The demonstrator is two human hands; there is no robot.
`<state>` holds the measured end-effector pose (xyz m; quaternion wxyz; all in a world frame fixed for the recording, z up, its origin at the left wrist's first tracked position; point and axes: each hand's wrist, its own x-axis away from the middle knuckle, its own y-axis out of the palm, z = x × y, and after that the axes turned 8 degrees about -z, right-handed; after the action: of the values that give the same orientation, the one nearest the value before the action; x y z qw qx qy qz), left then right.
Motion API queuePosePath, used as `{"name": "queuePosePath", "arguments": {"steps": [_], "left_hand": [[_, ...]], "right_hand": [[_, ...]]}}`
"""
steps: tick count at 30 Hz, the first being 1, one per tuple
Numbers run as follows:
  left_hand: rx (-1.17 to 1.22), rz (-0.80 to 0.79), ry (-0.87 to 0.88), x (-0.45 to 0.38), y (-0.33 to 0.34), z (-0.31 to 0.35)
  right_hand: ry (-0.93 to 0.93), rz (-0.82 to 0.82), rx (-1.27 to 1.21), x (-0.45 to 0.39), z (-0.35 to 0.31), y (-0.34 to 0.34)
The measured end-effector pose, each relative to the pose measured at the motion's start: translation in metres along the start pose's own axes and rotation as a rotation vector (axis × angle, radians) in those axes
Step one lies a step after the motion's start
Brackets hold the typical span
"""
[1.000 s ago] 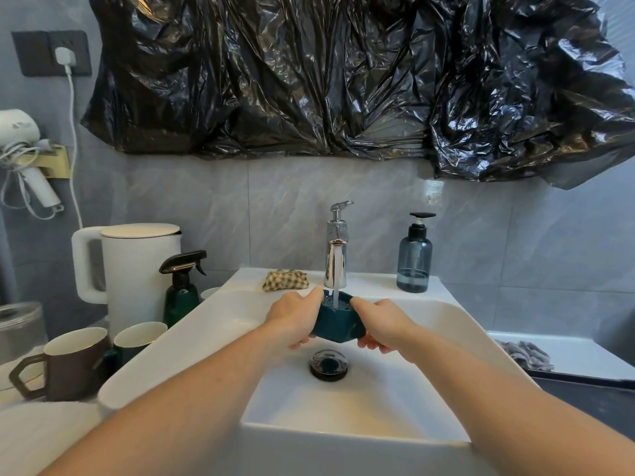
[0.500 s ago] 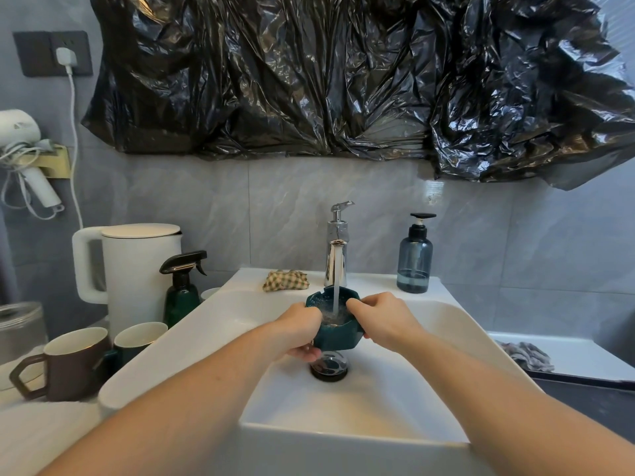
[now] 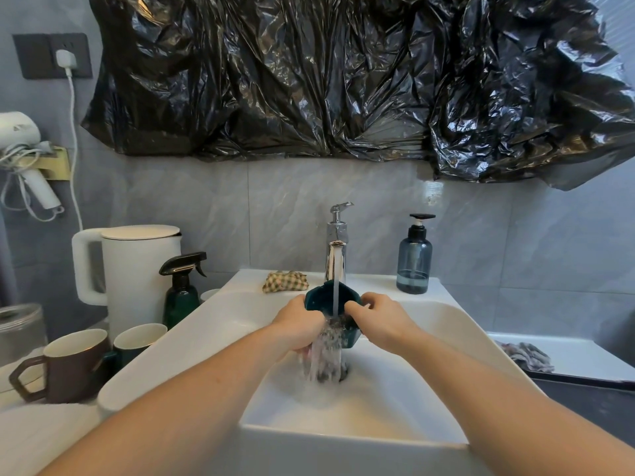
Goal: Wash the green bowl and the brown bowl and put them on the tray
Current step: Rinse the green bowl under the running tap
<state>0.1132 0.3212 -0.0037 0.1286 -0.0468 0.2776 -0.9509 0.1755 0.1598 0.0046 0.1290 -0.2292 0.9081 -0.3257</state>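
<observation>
A dark green bowl (image 3: 323, 298) is under the running faucet (image 3: 336, 255), tipped toward me, and water pours out of it into the white sink (image 3: 213, 324). My left hand (image 3: 299, 324) grips its left side. My right hand (image 3: 378, 317) grips its right rim, fingers curled over the edge. On the counter at the left stand a brown cup (image 3: 74, 365) and a green cup (image 3: 137, 340). A white tray (image 3: 584, 355) lies at the right.
A white kettle (image 3: 137, 269) and a green spray bottle (image 3: 180, 290) stand left of the sink. A checked cloth (image 3: 285, 281) and a blue soap dispenser (image 3: 414, 262) sit on the sink's back ledge. A grey rag (image 3: 525, 355) lies on the tray.
The green bowl went from level under the stream to tipped toward me, spilling its water into the sink. Both hands turned with it and stayed on it.
</observation>
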Motion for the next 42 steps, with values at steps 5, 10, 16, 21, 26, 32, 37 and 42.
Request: {"name": "queuePosePath", "arguments": {"steps": [5,10,16,21,26,32,37,42], "left_hand": [[-0.052,0.094,0.038,-0.003,0.0,-0.001],[-0.238,0.191,0.15,0.001,0.001,0.0],[-0.356,0.278,0.259,0.005,-0.003,0.003],[-0.285,0.234,0.301,0.006,-0.001,0.008],[-0.268,0.228,0.316,0.004,0.0,0.009],[-0.239,0.3,0.317,0.001,-0.002,0.008],[-0.269,0.338,0.332,0.003,-0.003,0.01],[-0.396,0.341,0.335,0.007,-0.003,0.013]], "right_hand": [[-0.013,-0.033,-0.039,-0.001,-0.002,0.002],[-0.03,-0.106,-0.048,0.0,-0.004,0.003],[-0.101,-0.099,-0.088,0.001,-0.005,0.004],[-0.119,0.003,-0.055,-0.001,-0.004,0.003],[-0.133,0.094,-0.108,-0.004,-0.004,0.002],[-0.16,0.057,-0.212,-0.004,-0.005,0.004],[-0.174,0.064,-0.261,-0.006,-0.005,0.003],[-0.208,0.067,-0.105,-0.005,-0.003,0.005]]}}
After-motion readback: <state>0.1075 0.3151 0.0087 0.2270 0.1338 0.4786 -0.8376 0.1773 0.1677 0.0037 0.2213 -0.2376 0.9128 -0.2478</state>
